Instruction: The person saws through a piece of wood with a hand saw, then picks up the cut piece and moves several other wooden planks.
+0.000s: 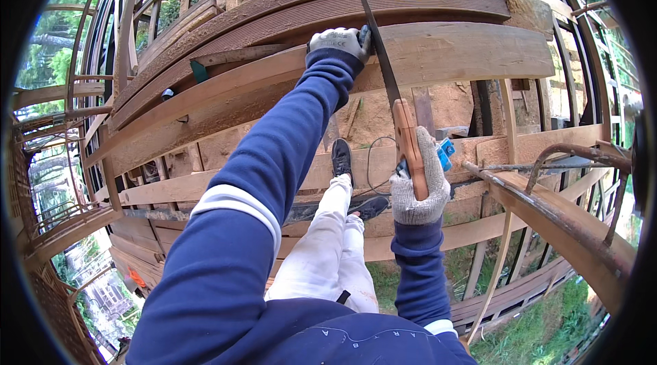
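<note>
A handsaw (381,51) with a long dark blade and wooden handle crosses a pale timber board (458,50) and reaches over grooved reddish-brown planks (438,3) behind it. My right hand (419,180), in a grey knitted glove, is closed on the saw's handle. My left hand (339,43), also gloved, grips the pale board just left of the blade, its thumb side close to the steel. A small blue object (446,153) shows beside my right hand; what it is I cannot make out.
I stand on timber framing (168,190) with gaps showing dirt and grass below; both shoes (342,159) are visible. A bent rusty metal tube frame (547,154) is at the right. A loose cable (369,159) loops near my feet. Wooden slats and posts (126,19) surround the platform.
</note>
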Available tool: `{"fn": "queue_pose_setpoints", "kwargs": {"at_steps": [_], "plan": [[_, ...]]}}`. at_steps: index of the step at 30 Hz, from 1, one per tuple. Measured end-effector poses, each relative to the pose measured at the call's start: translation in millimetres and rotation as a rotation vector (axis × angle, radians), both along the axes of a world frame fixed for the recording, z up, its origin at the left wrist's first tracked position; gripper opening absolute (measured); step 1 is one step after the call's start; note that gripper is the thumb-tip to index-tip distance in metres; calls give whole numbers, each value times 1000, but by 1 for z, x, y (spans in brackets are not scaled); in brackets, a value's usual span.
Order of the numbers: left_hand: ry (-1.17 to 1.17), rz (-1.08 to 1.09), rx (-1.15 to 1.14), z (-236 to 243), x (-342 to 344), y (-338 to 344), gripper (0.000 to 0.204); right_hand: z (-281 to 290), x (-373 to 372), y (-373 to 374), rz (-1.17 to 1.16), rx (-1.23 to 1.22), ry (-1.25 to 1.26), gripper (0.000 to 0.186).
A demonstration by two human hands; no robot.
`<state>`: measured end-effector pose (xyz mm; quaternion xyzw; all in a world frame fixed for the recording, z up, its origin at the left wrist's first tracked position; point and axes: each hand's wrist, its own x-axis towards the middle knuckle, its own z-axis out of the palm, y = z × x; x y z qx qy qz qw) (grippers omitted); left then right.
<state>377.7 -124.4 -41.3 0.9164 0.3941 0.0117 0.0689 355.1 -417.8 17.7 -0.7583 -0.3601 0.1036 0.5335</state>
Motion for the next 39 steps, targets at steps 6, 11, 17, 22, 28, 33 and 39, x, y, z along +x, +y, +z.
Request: {"fn": "queue_pose_setpoints", "kwargs": {"at_steps": [6,11,17,22,28,33,39], "plan": [[-101,-35,29,-4,-2,1,55,12,-61,-92,-125,-46,428,60],[1,2,6,-3,4,0,55,-8,2,4,2,71,114,69],[-34,-15,25,-4,-2,5,54,6,-43,-63,-80,-54,308,66],[-60,-15,19,-6,0,1,52,4,-36,-57,-78,-34,258,61],[-19,-16,-6,-4,-1,-2,57,-2,-12,-5,-52,-10,160,67],[-93,-27,57,-6,-3,4,55,19,-61,-94,-91,-81,442,65],[-55,-18,27,-7,1,2,55,6,1,14,-30,8,189,62]]}}
